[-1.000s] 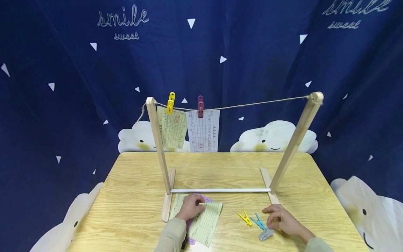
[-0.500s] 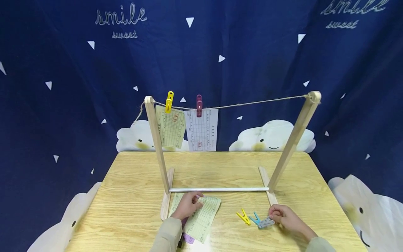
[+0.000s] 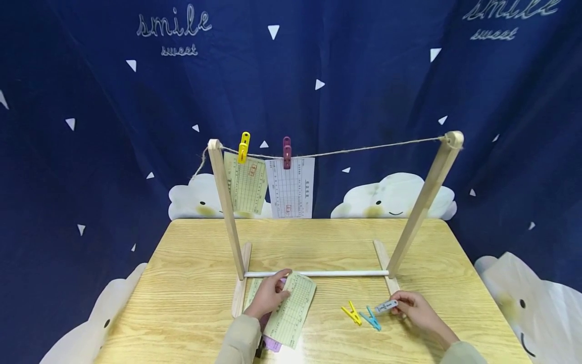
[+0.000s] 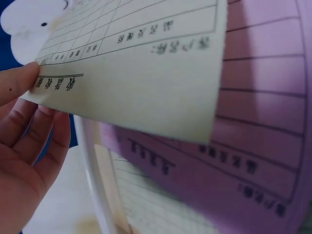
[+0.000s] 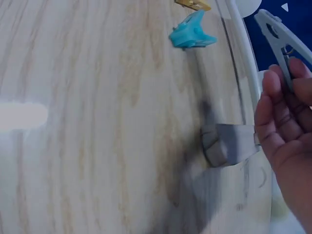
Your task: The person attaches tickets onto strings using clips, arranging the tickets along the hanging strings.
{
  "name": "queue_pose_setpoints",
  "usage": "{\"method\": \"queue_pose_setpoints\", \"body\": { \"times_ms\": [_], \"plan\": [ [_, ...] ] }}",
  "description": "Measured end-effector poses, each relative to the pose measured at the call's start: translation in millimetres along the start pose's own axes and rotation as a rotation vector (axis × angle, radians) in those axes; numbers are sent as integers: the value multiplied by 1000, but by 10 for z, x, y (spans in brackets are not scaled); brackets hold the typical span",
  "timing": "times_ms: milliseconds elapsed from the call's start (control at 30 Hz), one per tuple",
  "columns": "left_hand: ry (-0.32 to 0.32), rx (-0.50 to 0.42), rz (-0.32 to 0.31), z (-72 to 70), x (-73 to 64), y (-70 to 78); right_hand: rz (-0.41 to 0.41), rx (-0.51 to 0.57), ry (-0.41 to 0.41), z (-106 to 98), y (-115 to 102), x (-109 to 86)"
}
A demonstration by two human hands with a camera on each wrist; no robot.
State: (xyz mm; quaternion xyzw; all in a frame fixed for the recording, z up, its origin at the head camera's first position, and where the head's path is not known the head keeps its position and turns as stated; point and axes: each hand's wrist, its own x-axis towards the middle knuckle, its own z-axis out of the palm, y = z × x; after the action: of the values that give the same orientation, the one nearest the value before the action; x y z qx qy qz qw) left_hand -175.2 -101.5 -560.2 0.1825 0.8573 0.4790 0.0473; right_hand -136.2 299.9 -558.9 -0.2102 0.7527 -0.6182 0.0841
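Observation:
My left hand (image 3: 269,294) pinches a pale green printed form (image 3: 295,313) by its edge, thumb on top in the left wrist view. The form is lifted at an angle over a purple form (image 4: 263,97) and another pale green sheet (image 4: 156,200), both partly hidden. On the right, my right hand (image 3: 416,309) holds a grey clothespin (image 5: 273,41) between thumb and fingers, raised off the table. Close to it lie a blue clothespin (image 3: 371,319) and a yellow clothespin (image 3: 352,313).
A wooden stand's posts (image 3: 229,217) carry a sagging string (image 3: 354,151). From it hang a green form (image 3: 245,187) under a yellow clip (image 3: 243,149) and a white form (image 3: 290,189) under a maroon clip (image 3: 287,153). A white rod (image 3: 327,274) joins the feet.
The left hand has raised the green form and shifted it toward the rod. My right hand has picked up the grey clothespin from beside the blue one and turned it.

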Motion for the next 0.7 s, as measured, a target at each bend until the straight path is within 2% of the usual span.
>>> {"method": "queue_pose_setpoints", "body": {
  "times_ms": [100, 267, 333, 533, 600, 700],
  "plan": [
    [7, 19, 15, -33, -9, 41, -37, 19, 0, 7, -49, 37],
    [34, 50, 48, -100, -17, 133, -187, 76, 7, 3, -147, 117],
    [47, 43, 62, -124, -16, 177, -184, 73, 26, -1, -189, 135],
    [75, 35, 87, -175, -7, 302, -66, -13, 97, 21, -295, 163],
    [82, 36, 99, -190, -5, 345, -71, -24, 112, 28, -334, 177],
    [95, 41, 125, -212, 0, 407, -122, -4, 116, 24, -395, 210]
  ]
}}
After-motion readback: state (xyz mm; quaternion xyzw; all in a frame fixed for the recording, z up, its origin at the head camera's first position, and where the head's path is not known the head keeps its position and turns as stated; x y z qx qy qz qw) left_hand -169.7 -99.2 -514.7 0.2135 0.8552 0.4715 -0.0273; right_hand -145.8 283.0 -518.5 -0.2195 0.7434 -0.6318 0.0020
